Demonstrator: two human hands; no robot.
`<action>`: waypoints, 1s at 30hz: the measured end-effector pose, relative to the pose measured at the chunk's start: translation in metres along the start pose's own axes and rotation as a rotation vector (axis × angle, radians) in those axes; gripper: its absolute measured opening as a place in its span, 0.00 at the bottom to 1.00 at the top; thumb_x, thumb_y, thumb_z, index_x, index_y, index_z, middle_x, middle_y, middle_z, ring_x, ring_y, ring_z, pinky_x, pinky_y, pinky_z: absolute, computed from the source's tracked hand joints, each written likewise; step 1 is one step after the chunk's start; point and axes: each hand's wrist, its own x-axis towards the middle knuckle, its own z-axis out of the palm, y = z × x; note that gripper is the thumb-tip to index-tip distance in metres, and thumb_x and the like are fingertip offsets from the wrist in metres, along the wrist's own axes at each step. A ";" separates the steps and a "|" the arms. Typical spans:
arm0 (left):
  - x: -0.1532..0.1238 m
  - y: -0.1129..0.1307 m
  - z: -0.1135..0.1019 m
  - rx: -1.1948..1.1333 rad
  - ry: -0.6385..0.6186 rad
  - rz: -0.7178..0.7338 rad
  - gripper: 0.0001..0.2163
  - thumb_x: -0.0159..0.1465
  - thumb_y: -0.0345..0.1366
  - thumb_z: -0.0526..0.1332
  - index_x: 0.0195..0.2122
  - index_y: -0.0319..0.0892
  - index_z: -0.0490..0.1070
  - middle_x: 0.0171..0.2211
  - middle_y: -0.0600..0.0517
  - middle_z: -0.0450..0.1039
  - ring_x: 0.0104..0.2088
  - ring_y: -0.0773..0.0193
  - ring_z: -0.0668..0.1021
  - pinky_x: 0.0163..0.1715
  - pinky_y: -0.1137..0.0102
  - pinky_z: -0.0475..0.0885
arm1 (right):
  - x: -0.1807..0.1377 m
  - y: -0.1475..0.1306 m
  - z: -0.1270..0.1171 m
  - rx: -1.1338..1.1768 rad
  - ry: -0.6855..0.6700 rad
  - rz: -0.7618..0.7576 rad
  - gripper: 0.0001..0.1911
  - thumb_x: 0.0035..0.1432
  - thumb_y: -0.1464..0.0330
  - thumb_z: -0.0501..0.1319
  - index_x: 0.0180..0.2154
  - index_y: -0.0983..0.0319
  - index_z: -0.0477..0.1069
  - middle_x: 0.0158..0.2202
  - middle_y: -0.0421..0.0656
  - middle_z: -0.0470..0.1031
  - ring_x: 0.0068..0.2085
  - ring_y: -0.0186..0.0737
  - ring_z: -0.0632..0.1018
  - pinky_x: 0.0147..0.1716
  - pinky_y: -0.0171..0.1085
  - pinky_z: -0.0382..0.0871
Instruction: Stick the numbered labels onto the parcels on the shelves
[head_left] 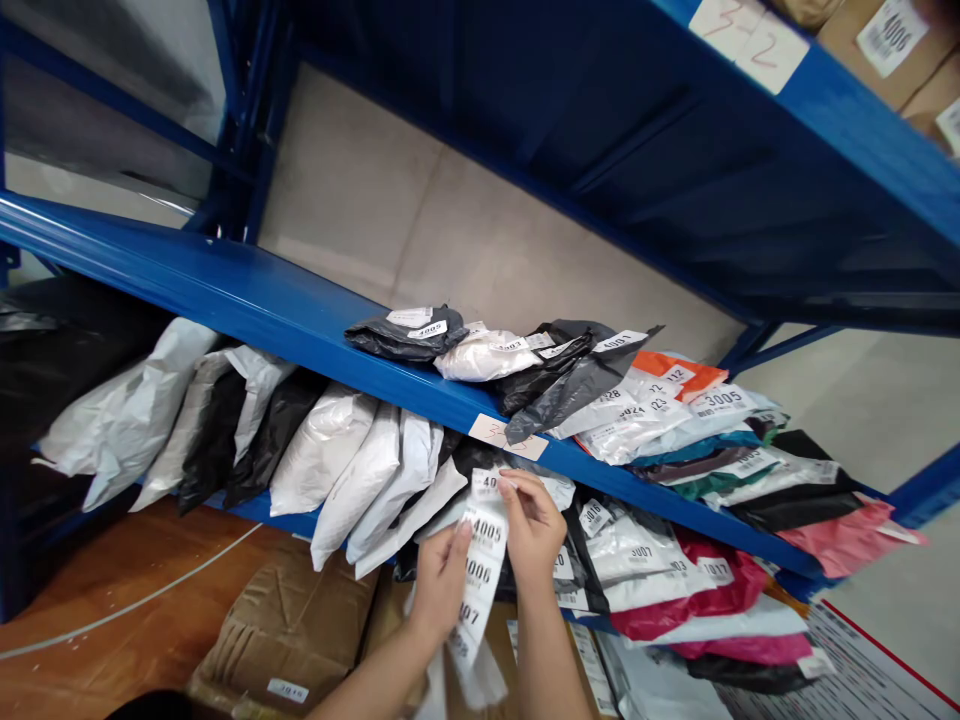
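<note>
A long strip of white number labels [478,580] hangs between my two hands in front of the shelves, with 4005 and 4006 readable on it. My left hand [442,580] grips the strip's left edge, thumb on top. Higher up, my right hand [535,525] pinches the top label at the strip's end, partly covering its number. Beyond the hands, a dark plastic mailer bag [397,340] labelled 4005 lies on the middle shelf. Beside it are a white mailer [484,358] and a grey mailer [581,385] marked 4001.
The blue middle shelf [225,290] slants across the view. Labelled bags are piled at its right, including an orange mailer [679,372]. White mailers [322,445] and black ones fill the lower shelf. A cardboard box [281,620] stands on the floor below. Boxes [855,55] sit on the upper shelf.
</note>
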 end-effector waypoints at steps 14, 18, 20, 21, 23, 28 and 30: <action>0.010 -0.006 -0.017 0.769 -0.274 -0.121 0.32 0.61 0.38 0.49 0.65 0.36 0.44 0.45 0.40 0.75 0.42 0.51 0.77 0.38 0.65 0.65 | 0.004 0.014 0.050 -0.377 0.063 -0.093 0.10 0.59 0.63 0.57 0.33 0.63 0.72 0.29 0.44 0.75 0.30 0.38 0.75 0.30 0.35 0.69; 0.010 -0.002 -0.019 0.752 -0.273 -0.117 0.34 0.60 0.38 0.49 0.66 0.34 0.38 0.46 0.39 0.75 0.46 0.50 0.76 0.41 0.64 0.66 | 0.005 0.016 0.054 -0.378 0.100 -0.095 0.11 0.60 0.63 0.57 0.33 0.64 0.72 0.27 0.43 0.75 0.27 0.36 0.74 0.28 0.34 0.68; 0.011 0.000 -0.019 0.776 -0.262 -0.127 0.35 0.60 0.38 0.48 0.66 0.32 0.37 0.47 0.37 0.74 0.46 0.48 0.76 0.40 0.63 0.66 | 0.003 0.014 0.054 -0.374 0.101 -0.100 0.10 0.59 0.63 0.58 0.32 0.63 0.72 0.26 0.42 0.75 0.25 0.35 0.73 0.27 0.34 0.68; 0.011 0.000 -0.019 0.781 -0.258 -0.130 0.35 0.60 0.38 0.49 0.66 0.31 0.36 0.47 0.37 0.74 0.45 0.48 0.76 0.40 0.63 0.66 | 0.002 0.012 0.053 -0.369 0.092 -0.112 0.10 0.59 0.64 0.58 0.32 0.63 0.72 0.26 0.41 0.75 0.25 0.35 0.73 0.28 0.34 0.68; 0.012 -0.001 -0.019 0.779 -0.256 -0.130 0.36 0.59 0.38 0.49 0.66 0.31 0.35 0.48 0.37 0.74 0.45 0.48 0.76 0.40 0.63 0.66 | -0.001 0.009 0.052 -0.356 0.059 -0.150 0.08 0.60 0.65 0.58 0.32 0.62 0.72 0.28 0.42 0.75 0.28 0.36 0.75 0.30 0.34 0.68; 0.013 -0.003 -0.020 0.813 -0.257 -0.125 0.36 0.59 0.36 0.51 0.66 0.32 0.36 0.49 0.38 0.74 0.46 0.49 0.76 0.40 0.65 0.65 | -0.002 0.010 0.056 -0.433 0.011 -0.202 0.07 0.61 0.67 0.56 0.33 0.62 0.71 0.29 0.42 0.73 0.30 0.37 0.74 0.30 0.34 0.67; 0.013 -0.004 -0.020 0.832 -0.243 -0.132 0.36 0.59 0.36 0.50 0.66 0.31 0.37 0.48 0.37 0.74 0.45 0.49 0.77 0.39 0.65 0.65 | -0.001 0.013 0.059 -0.477 0.036 -0.216 0.07 0.61 0.67 0.56 0.33 0.62 0.70 0.29 0.43 0.71 0.31 0.38 0.73 0.32 0.36 0.67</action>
